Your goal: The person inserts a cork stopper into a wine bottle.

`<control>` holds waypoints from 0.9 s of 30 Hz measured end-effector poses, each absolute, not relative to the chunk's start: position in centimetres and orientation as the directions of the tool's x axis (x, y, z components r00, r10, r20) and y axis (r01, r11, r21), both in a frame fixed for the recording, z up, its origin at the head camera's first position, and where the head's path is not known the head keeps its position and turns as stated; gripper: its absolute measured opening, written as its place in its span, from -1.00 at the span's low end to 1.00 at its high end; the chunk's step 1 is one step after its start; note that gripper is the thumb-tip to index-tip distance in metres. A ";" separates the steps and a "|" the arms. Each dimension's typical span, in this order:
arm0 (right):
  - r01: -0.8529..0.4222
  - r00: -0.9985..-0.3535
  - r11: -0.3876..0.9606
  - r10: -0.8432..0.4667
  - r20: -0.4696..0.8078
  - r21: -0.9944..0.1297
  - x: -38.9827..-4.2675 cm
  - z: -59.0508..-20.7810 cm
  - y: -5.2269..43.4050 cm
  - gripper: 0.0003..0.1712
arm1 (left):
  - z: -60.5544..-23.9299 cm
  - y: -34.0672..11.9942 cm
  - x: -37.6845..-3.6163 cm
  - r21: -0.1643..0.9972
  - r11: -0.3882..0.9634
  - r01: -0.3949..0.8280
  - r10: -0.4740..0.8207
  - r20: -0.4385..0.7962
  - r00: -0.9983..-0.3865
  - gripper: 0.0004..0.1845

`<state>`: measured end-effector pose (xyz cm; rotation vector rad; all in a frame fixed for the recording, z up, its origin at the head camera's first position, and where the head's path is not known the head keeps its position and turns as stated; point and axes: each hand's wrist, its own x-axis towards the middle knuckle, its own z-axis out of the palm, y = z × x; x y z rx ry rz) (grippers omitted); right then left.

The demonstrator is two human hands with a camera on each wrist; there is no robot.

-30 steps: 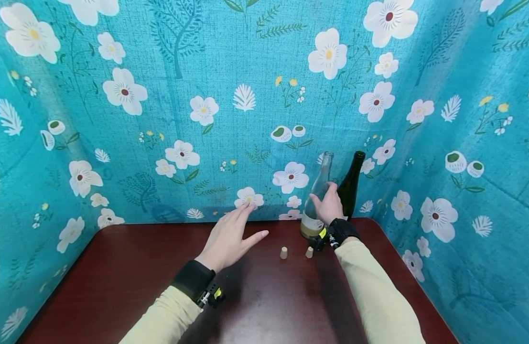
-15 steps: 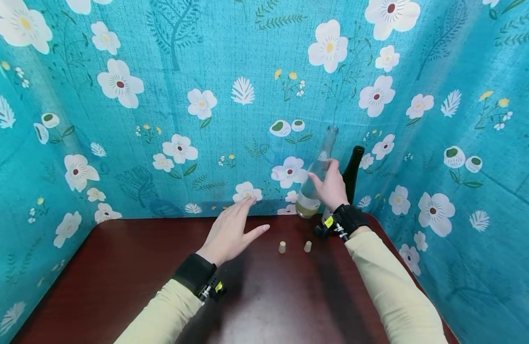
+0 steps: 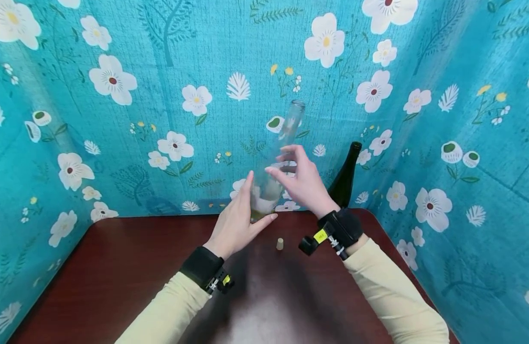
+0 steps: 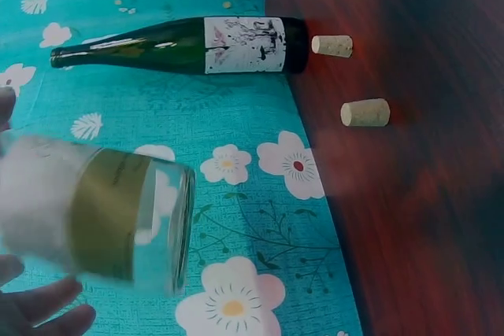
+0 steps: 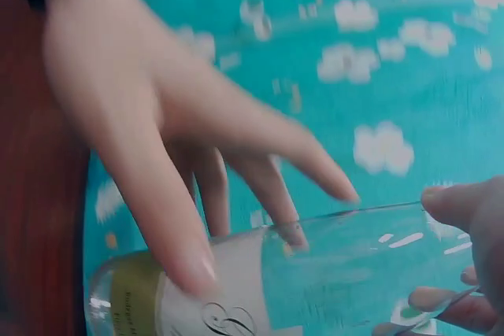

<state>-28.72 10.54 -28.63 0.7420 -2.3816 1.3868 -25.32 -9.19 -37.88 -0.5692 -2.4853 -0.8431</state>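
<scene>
A clear glass wine bottle [image 3: 264,193] with a pale label and an olive band is tilted in the air, its neck leaning right. My right hand [image 3: 305,177] grips its upper body, thumb on the near side. My left hand [image 3: 234,220] stands at the lower body with fingers and thumb spread on either side. In the left wrist view the bottle's base [image 4: 185,226] lies beyond the left fingertips [image 4: 59,316]. The right wrist view shows the left thumb [image 5: 189,269] in front of the label and other fingers partly behind the glass. No firm left-hand grip shows.
A dark green wine bottle [image 3: 346,177] stands upright at the table's back right, partly behind the right hand. One cork [image 3: 280,244] stands on the dark red table [image 3: 161,286]; another cork [image 4: 332,46] shows in the left wrist view. Floral curtain [image 3: 230,48] surrounds the table's back and sides.
My right hand has lifted the clear bottle off the table and carried it left to my left hand. The left hand has hardly moved. The dark bottle stays in place.
</scene>
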 end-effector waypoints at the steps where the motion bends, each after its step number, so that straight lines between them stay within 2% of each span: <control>1: -0.575 -0.817 0.390 -0.308 0.487 -0.719 -28.3 -28.6 10.1 -0.32 | -37.9 -9.3 -25.3 0.460 0.719 0.521 0.218 0.562 -0.798 0.19; 5: -0.608 -0.787 0.344 -0.381 0.486 -0.715 -26.9 -28.9 8.7 -0.38 | -37.9 -9.9 -25.0 0.460 0.697 0.550 0.167 0.642 -0.748 0.18; 9: -0.619 -0.770 0.337 -0.436 0.465 -0.710 -25.8 -29.4 7.8 -0.39 | -38.1 -10.9 -24.3 0.471 0.690 0.550 0.146 0.653 -0.743 0.13; 13: -0.613 -0.758 0.325 -0.501 0.419 -0.720 -24.9 -30.6 7.2 -0.38 | -38.8 -11.7 -23.3 0.503 0.678 0.536 0.157 0.614 -0.774 0.09; 19: -0.580 -0.742 0.293 -0.575 0.344 -0.760 -24.2 -33.7 6.5 -0.41 | -41.3 -13.0 -22.2 0.579 0.661 0.478 0.196 0.482 -0.854 -0.08; 27: -0.534 -0.752 0.314 -0.600 0.272 -0.785 -23.3 -37.6 6.1 -0.44 | -45.4 -13.5 -21.4 0.640 0.639 0.426 0.224 0.374 -0.900 -0.06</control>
